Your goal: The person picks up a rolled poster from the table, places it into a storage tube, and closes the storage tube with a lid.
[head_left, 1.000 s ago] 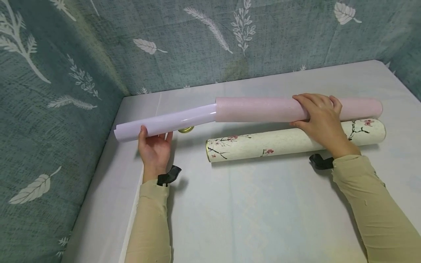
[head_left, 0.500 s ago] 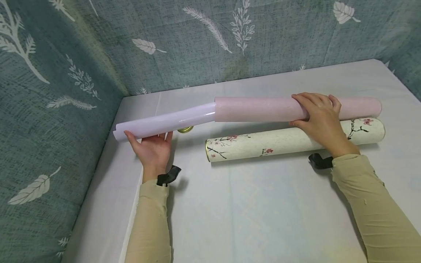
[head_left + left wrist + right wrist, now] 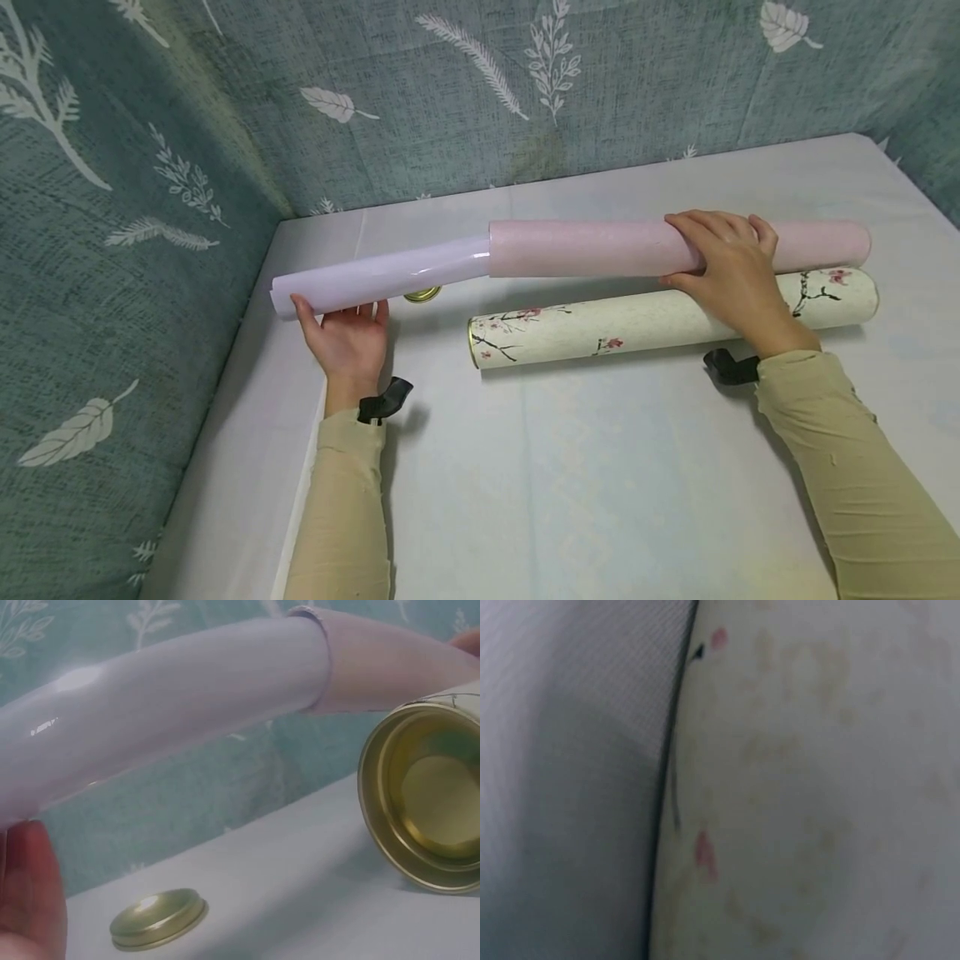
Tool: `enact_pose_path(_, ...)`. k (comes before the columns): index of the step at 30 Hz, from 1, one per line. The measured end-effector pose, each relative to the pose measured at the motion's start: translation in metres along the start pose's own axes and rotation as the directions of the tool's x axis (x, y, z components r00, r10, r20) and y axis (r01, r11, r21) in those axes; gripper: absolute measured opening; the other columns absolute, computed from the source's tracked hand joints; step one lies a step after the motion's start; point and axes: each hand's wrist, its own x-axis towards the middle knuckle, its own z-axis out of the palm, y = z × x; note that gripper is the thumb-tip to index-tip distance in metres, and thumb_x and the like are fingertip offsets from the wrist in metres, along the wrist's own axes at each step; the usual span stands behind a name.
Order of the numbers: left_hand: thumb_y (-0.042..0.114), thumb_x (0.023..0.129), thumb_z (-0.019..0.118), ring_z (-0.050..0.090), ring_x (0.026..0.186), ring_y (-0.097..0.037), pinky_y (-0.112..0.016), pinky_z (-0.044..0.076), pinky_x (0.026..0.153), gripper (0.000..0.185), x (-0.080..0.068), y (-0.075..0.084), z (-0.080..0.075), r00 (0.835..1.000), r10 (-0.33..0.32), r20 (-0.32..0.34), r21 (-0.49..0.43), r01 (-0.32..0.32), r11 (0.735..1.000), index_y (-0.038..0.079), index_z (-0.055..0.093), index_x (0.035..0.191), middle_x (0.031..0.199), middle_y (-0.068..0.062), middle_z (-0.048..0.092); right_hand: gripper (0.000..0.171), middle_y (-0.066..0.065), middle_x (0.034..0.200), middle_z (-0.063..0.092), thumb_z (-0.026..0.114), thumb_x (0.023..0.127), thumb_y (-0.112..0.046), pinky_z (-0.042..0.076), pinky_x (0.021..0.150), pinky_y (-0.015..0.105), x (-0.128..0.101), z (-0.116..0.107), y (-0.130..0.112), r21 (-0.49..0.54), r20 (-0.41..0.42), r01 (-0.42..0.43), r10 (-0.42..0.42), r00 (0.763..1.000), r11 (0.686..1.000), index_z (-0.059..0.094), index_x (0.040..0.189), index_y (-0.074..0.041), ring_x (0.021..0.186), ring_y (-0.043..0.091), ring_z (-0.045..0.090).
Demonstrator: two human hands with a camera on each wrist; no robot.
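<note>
A glossy, pale lilac paper roll (image 3: 375,273) slants up to the right, its right end inside the open end of a pink tube (image 3: 570,248). My left hand (image 3: 350,342) holds the roll near its outer end, thumb on the near side and fingers beneath. Over the top of the pink tube, my right hand (image 3: 731,267) grips it right of its middle. Just in front lies a cream tube (image 3: 555,333) with plum-blossom print; the left wrist view shows its gold-coloured metal end (image 3: 439,799). Only the cream tube's printed side fills the right wrist view.
A round gold lid (image 3: 423,294) lies on the white-covered table (image 3: 600,483), below the roll. Green cloth (image 3: 420,92) with white leaf prints hangs behind and along the left. A black wrist mount (image 3: 386,400) sticks out from the left cuff.
The left thumb has shifted leftward along the roll. After that, the roll's outer end has moved slightly right, a little further into the pink tube. The right hand stays put.
</note>
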Motion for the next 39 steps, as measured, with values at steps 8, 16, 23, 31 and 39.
enact_pose_path(8, 0.043, 0.085, 0.056, 0.045, 0.114, -0.023, -0.037, 0.034, 0.095, 0.056, -0.0003, -0.0002, -0.0012, 0.997, 0.076, -0.031, 0.048, -0.074, 0.996, 0.019, 0.034, 0.13, 0.121, -0.009, 0.048, 0.07, 0.007, 0.126, 0.048, 0.077, 0.067, -0.025, 0.004, 0.099, 0.048, -0.0013, 0.0011, 0.0007, 0.004, -0.021, 0.017, -0.017, 1.0, 1.0, 0.046, 0.129, -0.018, 0.116, 0.03, 0.035)
enact_pose_path(16, 0.036, 0.086, 0.057, 0.046, 0.116, -0.028, -0.038, 0.037, 0.095, 0.051, -0.0003, -0.0024, 0.0002, 0.987, 0.147, -0.058, 0.141, -0.137, 0.98, 0.022, 0.034, 0.129, 0.125, -0.014, 0.047, 0.07, 0.006, 0.126, 0.048, 0.078, 0.067, -0.026, 0.005, 0.099, 0.048, -0.0011, 0.0009, 0.0008, 0.007, -0.023, 0.019, -0.018, 1.0, 1.0, 0.046, 0.13, -0.019, 0.116, 0.029, 0.035)
enact_pose_path(23, 0.031, 0.084, 0.062, 0.048, 0.113, -0.024, -0.037, 0.038, 0.094, 0.053, 0.0004, -0.0026, -0.0006, 0.975, 0.191, -0.116, 0.197, -0.166, 0.966, 0.022, 0.033, 0.127, 0.125, -0.009, 0.048, 0.07, 0.006, 0.125, 0.048, 0.078, 0.067, -0.026, 0.005, 0.099, 0.048, -0.001, 0.0005, 0.0009, 0.009, -0.024, 0.02, -0.02, 1.0, 1.0, 0.047, 0.129, -0.019, 0.116, 0.029, 0.036)
enact_pose_path(31, 0.027, 0.082, 0.065, 0.05, 0.109, -0.024, -0.038, 0.037, 0.091, 0.05, 0.0026, -0.0023, 0.0, 0.968, 0.204, -0.147, 0.229, -0.167, 0.959, 0.025, 0.038, 0.123, 0.123, -0.009, 0.049, 0.071, 0.006, 0.127, 0.047, 0.077, 0.068, -0.026, 0.003, 0.099, 0.047, -0.0003, -0.0013, 0.0008, 0.01, -0.002, 0.0, 0.0, 1.0, 1.0, 0.045, 0.131, -0.02, 0.118, 0.029, 0.034)
enact_pose_path(39, 0.022, 0.079, 0.069, 0.05, 0.107, -0.022, -0.037, 0.038, 0.09, 0.052, 0.0016, -0.0008, -0.0005, 0.966, 0.199, -0.162, 0.193, -0.167, 0.967, 0.023, 0.041, 0.123, 0.121, -0.007, 0.051, 0.071, 0.006, 0.127, 0.047, 0.077, 0.068, -0.025, 0.004, 0.099, 0.049, -0.0011, -0.0004, 0.0002, 0.011, -0.009, 0.024, -0.024, 1.0, 1.0, 0.045, 0.131, -0.019, 0.117, 0.03, 0.035)
